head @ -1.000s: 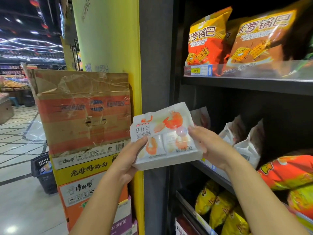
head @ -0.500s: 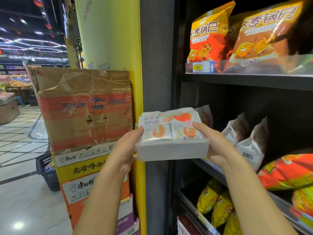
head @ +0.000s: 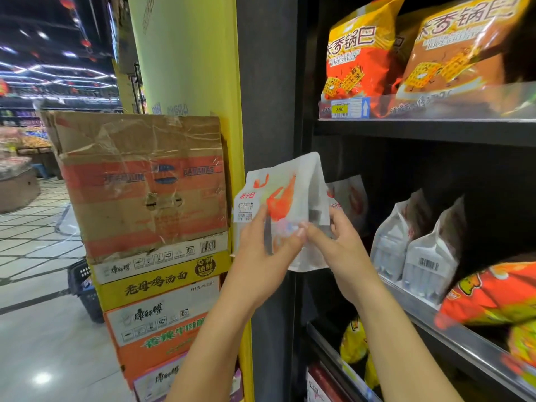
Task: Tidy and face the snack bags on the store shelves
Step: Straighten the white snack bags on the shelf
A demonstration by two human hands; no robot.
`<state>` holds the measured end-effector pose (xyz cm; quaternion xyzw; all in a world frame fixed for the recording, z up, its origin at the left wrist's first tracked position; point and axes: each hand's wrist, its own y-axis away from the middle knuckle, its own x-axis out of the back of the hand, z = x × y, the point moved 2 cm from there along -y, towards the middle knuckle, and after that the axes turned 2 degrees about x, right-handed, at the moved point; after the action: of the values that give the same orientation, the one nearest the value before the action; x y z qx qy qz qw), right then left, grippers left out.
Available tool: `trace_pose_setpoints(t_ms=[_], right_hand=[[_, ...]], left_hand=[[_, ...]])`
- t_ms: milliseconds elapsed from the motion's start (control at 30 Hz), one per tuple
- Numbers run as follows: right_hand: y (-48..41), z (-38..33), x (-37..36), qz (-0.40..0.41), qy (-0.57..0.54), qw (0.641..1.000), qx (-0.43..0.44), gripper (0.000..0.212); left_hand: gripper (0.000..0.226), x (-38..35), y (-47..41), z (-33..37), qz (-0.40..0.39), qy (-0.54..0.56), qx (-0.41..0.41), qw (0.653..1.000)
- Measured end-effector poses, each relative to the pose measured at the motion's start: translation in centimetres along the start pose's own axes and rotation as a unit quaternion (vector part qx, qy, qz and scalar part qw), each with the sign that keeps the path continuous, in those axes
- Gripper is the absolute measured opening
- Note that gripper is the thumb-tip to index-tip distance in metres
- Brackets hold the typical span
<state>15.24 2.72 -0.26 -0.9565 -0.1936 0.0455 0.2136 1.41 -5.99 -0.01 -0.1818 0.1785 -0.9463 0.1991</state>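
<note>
two hands clamped on shrimp cracker bag (head: 280, 195): left hand (head: 262, 258), right hand (head: 343, 252). i'd seat it print-outward, middle shelf (head: 452, 329) left end.

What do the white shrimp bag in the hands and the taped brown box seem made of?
White bag: likely thin plastic film, fairly matte; it creases and folds softly. Brown box: corrugated cardboard, dull and dented, partly under glossy clear tape that wrinkles and catches light.
</note>
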Motion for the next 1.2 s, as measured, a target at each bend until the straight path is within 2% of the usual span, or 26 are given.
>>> trace_pose_setpoints(t_ms=[67, 133, 233, 367, 467, 567, 667, 767, 833, 900, 967, 1033, 1200], right_hand=[[0.2, 0.1, -0.4, -0.021, -0.01, 1.0, -0.003, 0.034], [0.5, 0.0, -0.7, -0.044, -0.022, 0.999, -0.015, 0.037], [0.6, 0.2, -0.9, -0.069, 0.008, 0.997, -0.015, 0.046], [0.4, 0.5, -0.8, -0.09, 0.001, 0.996, -0.003, 0.053], [0.1, 0.7, -0.4, -0.089, -0.007, 0.996, 0.019, 0.039], [-0.6, 1.1, 0.3, -0.039, -0.022, 0.999, 0.016, 0.023], [-1.6, 1.8, 1.1, 0.022, 0.012, 0.999, -0.022, 0.023], [-2.3, 2.4, 2.2, 0.046, 0.054, 0.995, -0.073, 0.043], [-2.4, 2.9, 2.9, 0.015, -0.019, 0.991, -0.133, 0.05], [-2.0, 3.2, 3.1, -0.034, -0.119, 0.973, -0.195, 0.048], [-1.6, 3.0, 3.0, -0.059, -0.179, 0.954, -0.234, 0.045], [-1.5, 2.8, 2.8, -0.061, -0.212, 0.943, -0.248, 0.04], [-2.1, 2.1, 3.4, -0.017, -0.199, 0.948, -0.248, 0.035]], left_hand=[[0.087, -0.4, -0.2, -0.5, 0.013, 0.014, 0.006, 1.0], [0.098, -0.5, -0.3, -0.9, 0.04, 0.027, 0.025, 0.999], [0.081, -0.4, -0.2, -1.3, 0.063, 0.071, 0.046, 0.994], [0.077, 0.4, 0.0, -2.4, 0.092, 0.152, 0.103, 0.979], [0.057, 1.2, 0.0, -3.0, 0.071, 0.239, 0.142, 0.958], [0.041, 2.0, 0.3, -3.1, 0.048, 0.319, 0.159, 0.933], [0.039, 2.4, 0.6, -3.3, 0.02, 0.367, 0.172, 0.914], [0.041, 2.6, 1.0, -3.4, 0.004, 0.422, 0.186, 0.887], [0.042, 2.9, 1.3, -3.4, -0.001, 0.477, 0.198, 0.856], [0.042, 3.1, 1.6, -3.3, -0.007, 0.522, 0.202, 0.829], [0.042, 3.1, 1.6, -3.4, -0.003, 0.541, 0.207, 0.815], [0.044, 3.2, 1.5, -3.6, -0.003, 0.532, 0.217, 0.818], [0.045, 4.5, 0.5, -4.5, 0.001, 0.419, 0.261, 0.87]])
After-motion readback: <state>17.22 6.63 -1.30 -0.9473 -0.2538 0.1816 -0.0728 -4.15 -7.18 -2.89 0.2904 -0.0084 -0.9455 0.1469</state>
